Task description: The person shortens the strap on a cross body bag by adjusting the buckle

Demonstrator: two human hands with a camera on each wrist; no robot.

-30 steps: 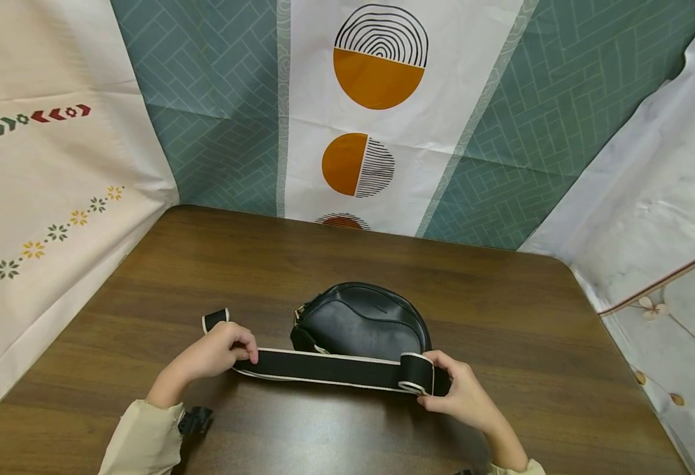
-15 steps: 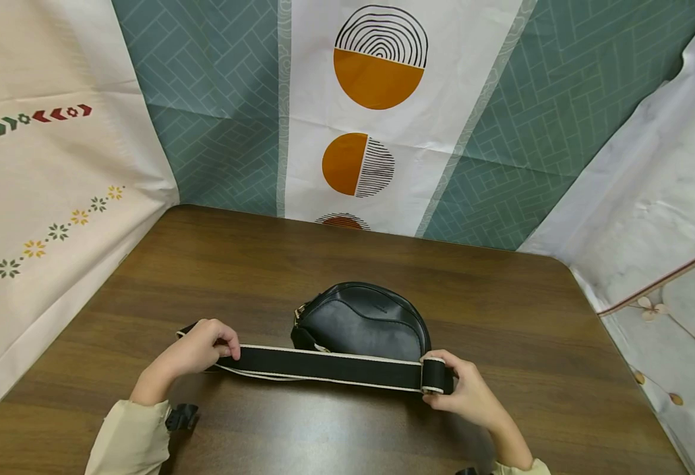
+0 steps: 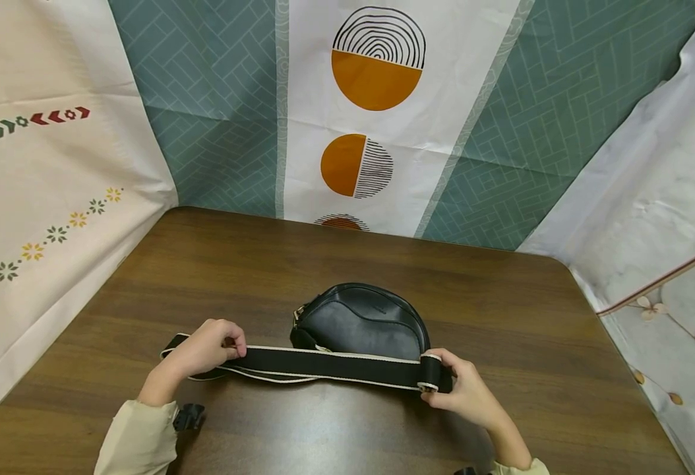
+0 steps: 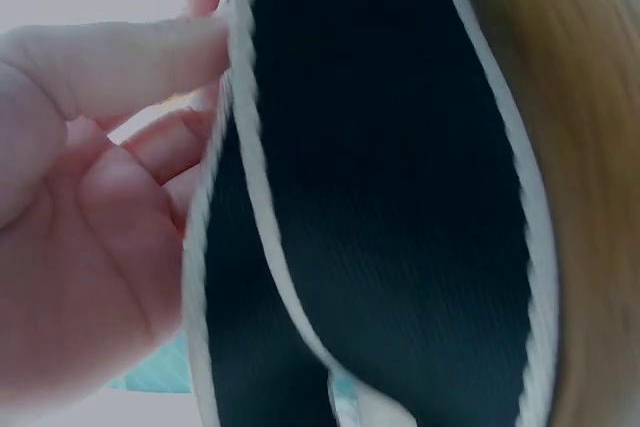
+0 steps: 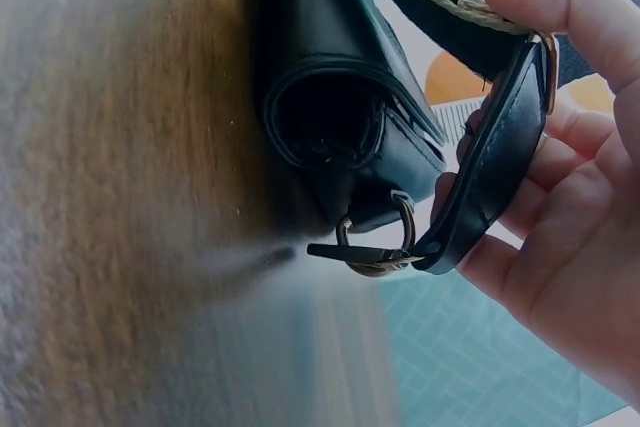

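A black webbing strap with cream edges (image 3: 330, 366) is stretched between my two hands, in front of a black half-round leather bag (image 3: 362, 320). My left hand (image 3: 208, 348) pinches the strap's upper edge between thumb and fingers. A slack loop of strap lies behind and below that wrist. In the left wrist view two layers of webbing (image 4: 390, 167) overlap. On the other side my right hand (image 3: 465, 389) grips the folded-over strap end. The right wrist view shows its fingers round a leather tab (image 5: 490, 172), which joins a metal ring (image 5: 405, 222) at the bag's side.
The bag stands on a brown wooden table (image 3: 252, 264). Patterned cloths hang behind it and on both sides, with a teal and white cloth (image 3: 223, 132) at the back. Each wrist wears a small black camera mount (image 3: 190, 417).
My left hand has shifted to the left along with the strap, then slightly back right. The strap loop beyond it has dropped lower. My right hand has moved slightly right; the bag stays put.
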